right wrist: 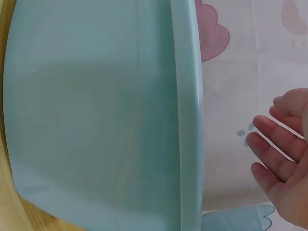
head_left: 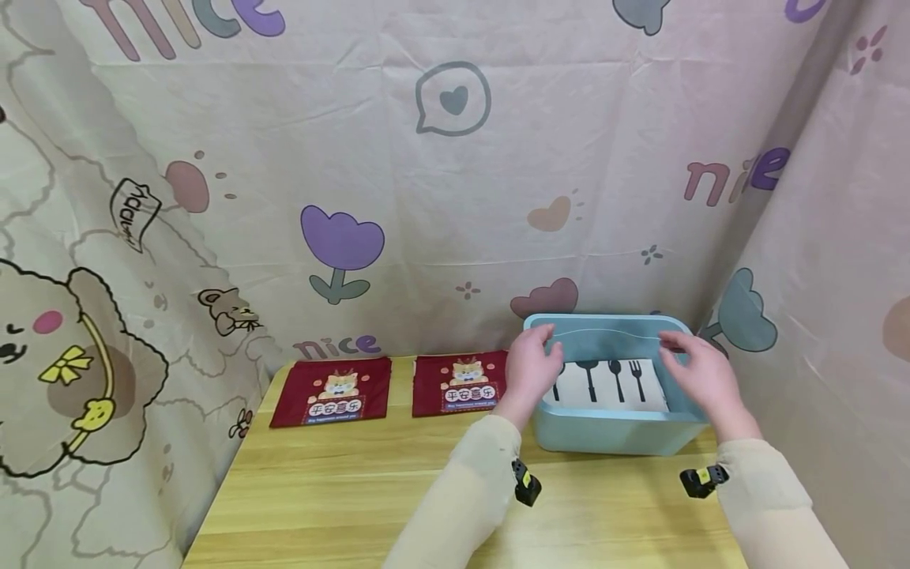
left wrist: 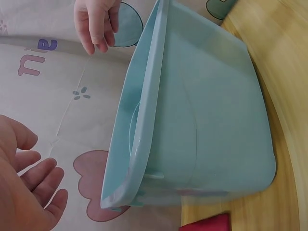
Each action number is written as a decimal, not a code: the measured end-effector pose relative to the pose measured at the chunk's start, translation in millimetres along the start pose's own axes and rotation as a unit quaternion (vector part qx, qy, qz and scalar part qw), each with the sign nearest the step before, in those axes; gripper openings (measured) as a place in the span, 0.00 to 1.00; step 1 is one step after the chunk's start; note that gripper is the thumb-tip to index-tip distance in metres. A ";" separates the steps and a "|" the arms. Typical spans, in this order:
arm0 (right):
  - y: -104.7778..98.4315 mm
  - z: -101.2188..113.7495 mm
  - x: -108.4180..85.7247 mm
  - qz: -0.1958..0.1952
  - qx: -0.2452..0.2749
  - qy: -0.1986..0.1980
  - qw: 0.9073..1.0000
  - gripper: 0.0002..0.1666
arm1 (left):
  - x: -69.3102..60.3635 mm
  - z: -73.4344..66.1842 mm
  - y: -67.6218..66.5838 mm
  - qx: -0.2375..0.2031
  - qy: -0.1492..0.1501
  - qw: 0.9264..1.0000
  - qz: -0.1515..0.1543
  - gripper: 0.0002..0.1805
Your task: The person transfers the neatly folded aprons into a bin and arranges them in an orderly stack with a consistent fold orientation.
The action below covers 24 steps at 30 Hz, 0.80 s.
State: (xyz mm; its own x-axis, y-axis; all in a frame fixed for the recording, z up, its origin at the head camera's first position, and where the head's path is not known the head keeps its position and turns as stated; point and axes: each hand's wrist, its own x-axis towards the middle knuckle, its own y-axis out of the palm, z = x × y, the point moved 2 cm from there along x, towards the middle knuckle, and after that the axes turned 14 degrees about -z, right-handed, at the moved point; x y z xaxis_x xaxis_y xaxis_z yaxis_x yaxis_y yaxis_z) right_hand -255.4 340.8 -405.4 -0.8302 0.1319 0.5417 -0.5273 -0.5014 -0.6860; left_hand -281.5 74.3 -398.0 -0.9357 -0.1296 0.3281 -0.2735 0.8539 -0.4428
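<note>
The left hand [head_left: 533, 365] is over the left side of a light blue plastic bin [head_left: 604, 435], thumb and fingers apart. Across from it, the right hand [head_left: 700, 371] hovers over the bin's right side, fingers loosely bent and spread. A thin pale line [left wrist: 64, 113] spans the gap between both hands' fingertips in the left wrist view. It looks like a thread, but I cannot tell whether it is held. Inside the bin lies a white cloth-like piece [head_left: 604, 387] printed with black spoons and forks; its left part is hidden by the left hand.
Two flat dark red pieces with a cartoon animal print, one at the far left [head_left: 295, 403] and one nearer the bin [head_left: 430, 387], lie along the table's back edge. The wooden table [head_left: 320, 490] backs onto a printed curtain [head_left: 455, 213], which also hangs at both sides.
</note>
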 end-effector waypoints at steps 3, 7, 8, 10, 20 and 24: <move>0.6 3.8 -2.5 -0.007 -0.003 -0.014 1.000 0.22 | -0.3 2.5 -1.7 0.024 0.023 0.999 -0.003 0.22; 2.7 6.7 -6.1 -0.016 -0.004 -0.032 0.999 0.22 | -1.2 7.5 -3.5 0.082 0.075 0.994 -0.011 0.22; 3.5 7.5 -7.1 -0.019 -0.003 -0.038 0.999 0.22 | -1.7 8.8 -4.3 0.099 0.093 0.991 -0.014 0.22; 5.8 9.0 -9.1 -0.025 -0.001 -0.050 0.998 0.22 | -3.0 12.4 -5.9 0.136 0.128 0.982 -0.020 0.22; 19.4 19.5 -16.9 -0.071 0.002 -0.111 0.991 0.21 | -9.9 34.8 -13.6 0.227 0.210 0.950 -0.047 0.21; 24.2 23.2 -20.7 -0.080 -0.005 -0.122 0.989 0.22 | -12.3 43.5 -14.9 0.249 0.241 0.936 -0.064 0.20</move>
State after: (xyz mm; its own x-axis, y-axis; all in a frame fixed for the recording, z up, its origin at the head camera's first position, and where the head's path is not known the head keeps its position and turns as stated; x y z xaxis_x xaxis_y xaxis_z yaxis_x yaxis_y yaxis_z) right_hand -246.8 306.1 -421.9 -0.6684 -0.0021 0.7438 -0.6508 -0.4825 -0.5862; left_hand -275.6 41.2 -431.8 -0.7123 0.1299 0.6897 -0.5583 0.4907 -0.6690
